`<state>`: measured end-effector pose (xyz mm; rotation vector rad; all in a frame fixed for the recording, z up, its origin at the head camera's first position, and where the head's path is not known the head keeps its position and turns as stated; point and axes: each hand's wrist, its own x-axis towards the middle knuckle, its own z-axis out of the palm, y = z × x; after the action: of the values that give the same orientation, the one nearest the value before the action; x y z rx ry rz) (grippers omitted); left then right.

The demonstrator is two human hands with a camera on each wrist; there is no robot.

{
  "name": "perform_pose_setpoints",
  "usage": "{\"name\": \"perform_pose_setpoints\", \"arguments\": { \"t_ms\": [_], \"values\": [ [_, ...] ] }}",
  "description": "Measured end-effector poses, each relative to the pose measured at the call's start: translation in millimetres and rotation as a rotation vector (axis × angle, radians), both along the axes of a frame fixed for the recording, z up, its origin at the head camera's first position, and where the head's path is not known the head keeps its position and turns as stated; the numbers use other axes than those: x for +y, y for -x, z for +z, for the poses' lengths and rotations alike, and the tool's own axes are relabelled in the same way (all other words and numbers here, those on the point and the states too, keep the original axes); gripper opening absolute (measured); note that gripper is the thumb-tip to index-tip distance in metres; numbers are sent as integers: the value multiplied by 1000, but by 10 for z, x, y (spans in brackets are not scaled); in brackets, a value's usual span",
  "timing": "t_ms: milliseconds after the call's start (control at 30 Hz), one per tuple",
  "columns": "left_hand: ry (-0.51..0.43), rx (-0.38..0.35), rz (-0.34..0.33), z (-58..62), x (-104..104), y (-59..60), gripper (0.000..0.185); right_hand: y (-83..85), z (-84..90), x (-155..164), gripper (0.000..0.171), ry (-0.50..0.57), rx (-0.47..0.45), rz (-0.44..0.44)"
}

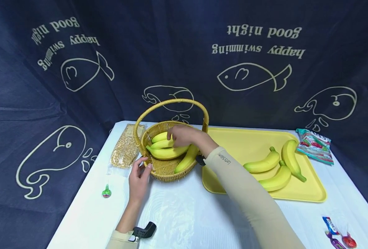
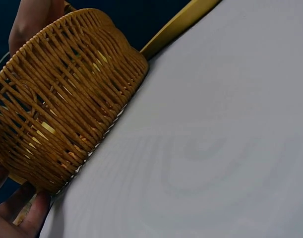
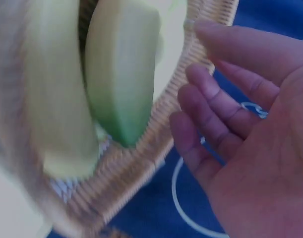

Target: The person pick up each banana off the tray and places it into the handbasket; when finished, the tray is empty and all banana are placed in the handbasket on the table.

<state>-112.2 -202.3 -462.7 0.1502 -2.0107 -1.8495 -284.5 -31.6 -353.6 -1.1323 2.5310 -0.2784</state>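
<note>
Basket (image 1: 163, 169): wicker, holding bananas (image 1: 166, 152); near table's back-left, just beside the yellow tray (image 1: 296, 193)
Left hand (image 1: 139, 178): fingers resting on basket's near rim; gripping nothing
Right hand (image 1: 184, 135): fingers loose over bananas; released
Table (image 1: 184, 218): white, bare front stretch; dark curtain behind

A white table (image 1: 184, 214) stands against a dark blue curtain (image 1: 184, 52) printed with pale fish drawings behind.
</note>
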Motion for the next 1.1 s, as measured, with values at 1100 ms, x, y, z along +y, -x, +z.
{"name": "perform_pose_setpoints", "arguments": {
  "t_ms": [1100],
  "values": [
    [-2,16,7,-147,-12,54,34,-742,-282,2774,48,-121,258,-228]
  ]
}}
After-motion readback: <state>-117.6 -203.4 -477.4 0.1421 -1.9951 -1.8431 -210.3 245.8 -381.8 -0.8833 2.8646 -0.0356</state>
